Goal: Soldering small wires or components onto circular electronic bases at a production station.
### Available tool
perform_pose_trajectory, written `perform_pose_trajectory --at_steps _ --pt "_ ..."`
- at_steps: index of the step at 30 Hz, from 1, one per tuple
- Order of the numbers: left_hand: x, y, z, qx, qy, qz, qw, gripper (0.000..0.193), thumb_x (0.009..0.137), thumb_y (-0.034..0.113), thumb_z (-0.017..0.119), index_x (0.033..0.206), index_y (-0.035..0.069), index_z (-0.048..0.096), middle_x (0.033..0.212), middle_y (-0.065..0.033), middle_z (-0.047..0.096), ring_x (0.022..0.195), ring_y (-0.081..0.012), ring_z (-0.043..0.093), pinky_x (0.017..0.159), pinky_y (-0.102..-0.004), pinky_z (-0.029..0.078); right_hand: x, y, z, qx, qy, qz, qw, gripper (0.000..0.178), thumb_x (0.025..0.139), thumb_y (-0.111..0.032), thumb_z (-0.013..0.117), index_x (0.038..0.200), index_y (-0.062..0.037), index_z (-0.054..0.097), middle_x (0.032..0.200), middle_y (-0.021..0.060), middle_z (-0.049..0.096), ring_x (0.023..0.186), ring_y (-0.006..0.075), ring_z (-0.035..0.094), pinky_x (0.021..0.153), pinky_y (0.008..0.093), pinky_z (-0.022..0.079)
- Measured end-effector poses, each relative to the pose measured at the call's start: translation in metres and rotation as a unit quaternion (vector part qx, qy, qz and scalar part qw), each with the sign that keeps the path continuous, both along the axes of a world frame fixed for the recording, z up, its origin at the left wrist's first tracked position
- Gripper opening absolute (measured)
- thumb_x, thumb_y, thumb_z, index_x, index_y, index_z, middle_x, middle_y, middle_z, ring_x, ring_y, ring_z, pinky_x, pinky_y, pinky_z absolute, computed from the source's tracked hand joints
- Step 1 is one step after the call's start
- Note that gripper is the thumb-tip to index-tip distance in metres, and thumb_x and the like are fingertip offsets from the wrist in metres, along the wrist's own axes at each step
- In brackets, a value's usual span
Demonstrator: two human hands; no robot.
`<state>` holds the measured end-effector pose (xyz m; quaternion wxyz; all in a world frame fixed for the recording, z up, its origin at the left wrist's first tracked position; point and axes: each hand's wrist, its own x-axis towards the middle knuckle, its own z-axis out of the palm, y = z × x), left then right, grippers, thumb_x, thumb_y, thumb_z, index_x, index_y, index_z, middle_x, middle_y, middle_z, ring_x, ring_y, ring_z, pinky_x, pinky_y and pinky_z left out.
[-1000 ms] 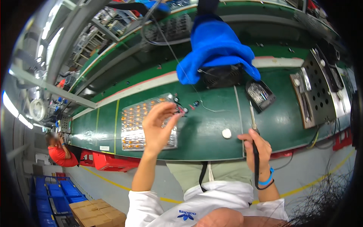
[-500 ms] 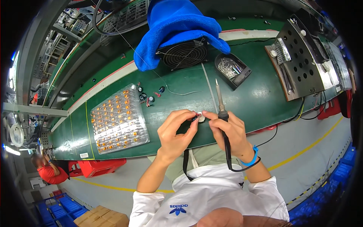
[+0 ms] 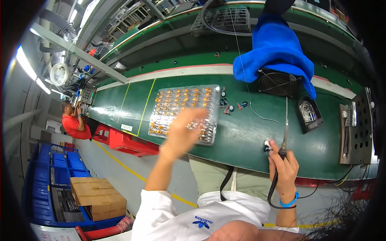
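Note:
My left hand (image 3: 179, 135) is over the near part of a clear plastic tray (image 3: 214, 119) with rows of small orange-and-metal parts. Motion smears its fingers, so I cannot tell whether they hold anything. My right hand (image 3: 284, 170) is closed round the handle of a soldering iron (image 3: 283, 152), its tip pointing away from me. At the fingertips of that hand is a small dark-and-white part (image 3: 267, 145), close to the green tabletop (image 3: 237, 150). Between tray and iron, a thin strand of solder wire (image 3: 263, 117) hangs down to the table.
Several small wired components (image 3: 229, 108) lie right of the tray. A fan (image 3: 279, 82) under a blue cloth hood (image 3: 273, 52) stands at the back. Right of it are a black bin (image 3: 309, 116) of metal pieces and a perforated metal box (image 3: 358, 128). A person in red (image 3: 75, 122) sits far left.
My view has swung left. My left hand has left the small part and moved left over the tray. The right hand still grips the iron, with the small part now at its fingertips.

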<state>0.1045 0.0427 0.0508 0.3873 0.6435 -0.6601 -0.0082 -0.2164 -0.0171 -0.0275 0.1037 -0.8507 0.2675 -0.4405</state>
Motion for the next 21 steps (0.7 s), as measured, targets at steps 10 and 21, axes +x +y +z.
perform_pose_trajectory --at_steps 10,21 --pt "0.229 -0.018 -0.022 0.061 -0.085 0.216 0.971 0.028 0.089 0.012 0.077 0.113 -0.002 0.073 0.094 -0.0146 0.079 0.089 -0.0288 0.078 0.08 -0.0365 0.06 -0.006 -0.002 -0.007 0.049 -0.059 0.013 0.997 0.039 0.087 0.013 0.07 0.122 -0.0001 0.06 0.126 0.0246 0.072 0.095 0.037 0.069 0.082 0.04 0.058" --pt "0.21 -0.022 -0.036 0.062 -0.07 0.266 0.959 0.029 0.083 0.006 0.08 0.111 -0.002 0.075 0.088 -0.0106 0.079 0.083 -0.0174 0.077 0.078 -0.0307 0.06 -0.002 -0.002 -0.005 0.01 -0.076 -0.003 0.997 0.041 0.081 0.008 0.077 0.119 -0.0006 0.062 0.125 0.0209 0.073 0.074 0.0297 0.061 0.064 0.0355 0.052"
